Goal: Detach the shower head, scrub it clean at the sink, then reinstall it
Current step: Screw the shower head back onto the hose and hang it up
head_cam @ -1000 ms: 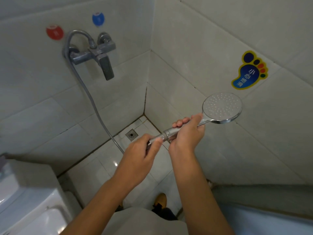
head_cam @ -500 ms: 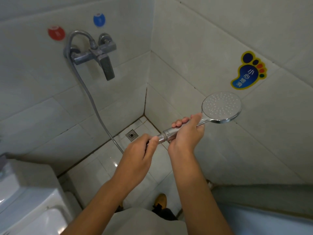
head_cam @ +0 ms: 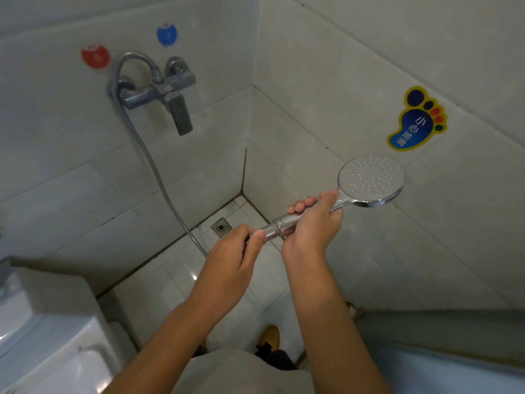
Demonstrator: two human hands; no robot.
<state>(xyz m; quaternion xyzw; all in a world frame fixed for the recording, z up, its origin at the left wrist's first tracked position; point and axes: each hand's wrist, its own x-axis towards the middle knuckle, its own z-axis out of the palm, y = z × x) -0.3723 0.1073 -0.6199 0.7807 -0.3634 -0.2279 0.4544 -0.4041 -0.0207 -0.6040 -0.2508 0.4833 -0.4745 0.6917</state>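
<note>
The chrome shower head (head_cam: 371,180) points its round, dotted spray face up toward me, in front of the right wall. My right hand (head_cam: 311,227) grips its handle just below the disc. My left hand (head_cam: 234,253) pinches the hose nut at the handle's lower end, thumb on top. The grey hose (head_cam: 147,155) runs from under my left hand up the left wall to the chrome mixer tap (head_cam: 162,93). The joint between hose and handle is partly hidden by my fingers.
A square floor drain (head_cam: 221,227) sits in the tiled corner below the hands. Red and blue round stickers (head_cam: 95,56) mark the wall above the tap, and a blue foot-shaped sticker (head_cam: 413,120) is on the right wall. A white toilet cistern (head_cam: 42,345) stands at lower left.
My left thumb and fingers have shifted slightly around the hose nut, as if turning it. The shower head and right hand stay nearly still.
</note>
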